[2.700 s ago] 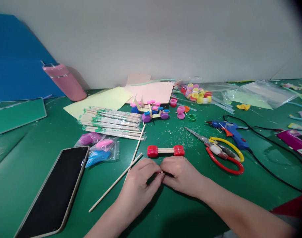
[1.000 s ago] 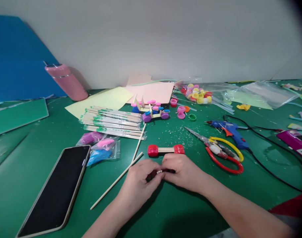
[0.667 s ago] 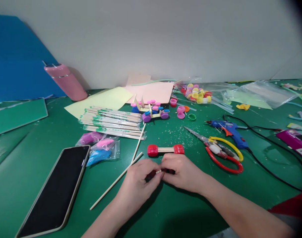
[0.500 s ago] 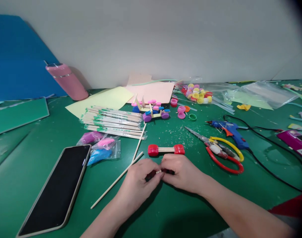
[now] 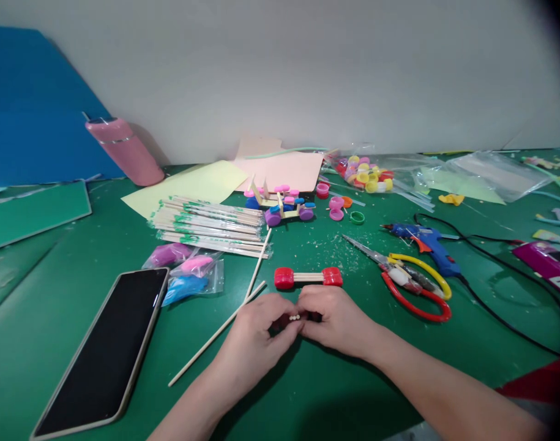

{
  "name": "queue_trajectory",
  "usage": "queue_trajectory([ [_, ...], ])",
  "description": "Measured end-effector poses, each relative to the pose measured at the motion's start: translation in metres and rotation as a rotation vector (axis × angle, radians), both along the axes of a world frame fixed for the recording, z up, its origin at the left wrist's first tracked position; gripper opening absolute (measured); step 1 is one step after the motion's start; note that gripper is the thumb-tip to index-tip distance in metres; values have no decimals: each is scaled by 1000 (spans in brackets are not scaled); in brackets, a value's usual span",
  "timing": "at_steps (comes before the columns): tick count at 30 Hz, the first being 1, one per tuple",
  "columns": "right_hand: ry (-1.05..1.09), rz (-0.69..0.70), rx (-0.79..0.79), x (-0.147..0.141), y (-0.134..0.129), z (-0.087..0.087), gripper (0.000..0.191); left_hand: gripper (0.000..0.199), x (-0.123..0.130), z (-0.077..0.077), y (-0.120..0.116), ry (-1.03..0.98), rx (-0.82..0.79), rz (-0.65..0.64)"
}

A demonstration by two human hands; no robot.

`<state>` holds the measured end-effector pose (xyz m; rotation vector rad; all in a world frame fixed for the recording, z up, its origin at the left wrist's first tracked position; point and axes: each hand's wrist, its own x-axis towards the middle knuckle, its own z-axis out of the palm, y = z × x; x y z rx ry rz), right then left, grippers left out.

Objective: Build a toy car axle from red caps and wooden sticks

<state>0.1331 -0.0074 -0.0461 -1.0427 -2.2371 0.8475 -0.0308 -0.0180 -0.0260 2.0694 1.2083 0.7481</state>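
Observation:
Near the middle of the green table (image 5: 335,392), my left hand (image 5: 261,327) and my right hand (image 5: 337,321) meet at the fingertips. Both pinch a small bundle of short wooden sticks (image 5: 294,317), whose pale round ends show between the fingers. Just beyond the hands lies a piece with red bottle caps (image 5: 284,278) at both ends, joined by wooden sticks (image 5: 308,277). Two long wooden sticks (image 5: 215,334) cross to the left of my left hand. Most of the bundle is hidden by my fingers.
A phone (image 5: 103,352) and clay bags (image 5: 188,285) lie left. Wrapped sticks (image 5: 210,223), small model cars (image 5: 289,211) and loose caps (image 5: 336,214) are behind. Scissors (image 5: 417,294) and a blue glue gun (image 5: 426,242) with its cord are right. A pink bottle (image 5: 126,153) leans at the back left.
The stick ends between my fingers have turned slightly and now face the camera more. Both hands have otherwise hardly moved.

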Motion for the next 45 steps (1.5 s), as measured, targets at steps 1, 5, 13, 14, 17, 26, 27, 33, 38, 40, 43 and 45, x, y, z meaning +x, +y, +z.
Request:
queue_trajectory([
  [1,-1,-1,-1,0,0,0,6,9,0,0,0,-4,-9,1],
  [5,0,5,-9,0,1,1,4,7,-2,1,-1,-18,-31,16],
  [13,-18,3,22,0,1,0,7,12,1,-1,-2,-31,-9,6],
  [14,-18,4,22,0,1,0,7,13,1,-1,-1,-27,-8,1],
  [17,-19,8,18,1,0,2,6,13,0,-1,-1,-26,-3,-8],
  [26,11,4,10,1,0,3,8,13,0,-1,-1,-36,31,-24],
  [27,12,5,10,1,1,2,9,13,0,-2,-1,-36,32,-27],
  [33,17,3,8,0,1,2,11,13,1,-1,-2,-31,-5,-7],
  [38,74,-8,-45,0,2,5,16,9,-1,4,-1,-63,-112,71],
  [40,114,-45,-102,0,2,7,16,15,-4,5,-1,-115,-131,114],
  [43,221,-114,-300,0,1,10,13,20,-7,4,1,-205,-166,184],
  [45,342,-137,-459,1,2,12,13,22,-8,4,2,-253,-206,233],
])
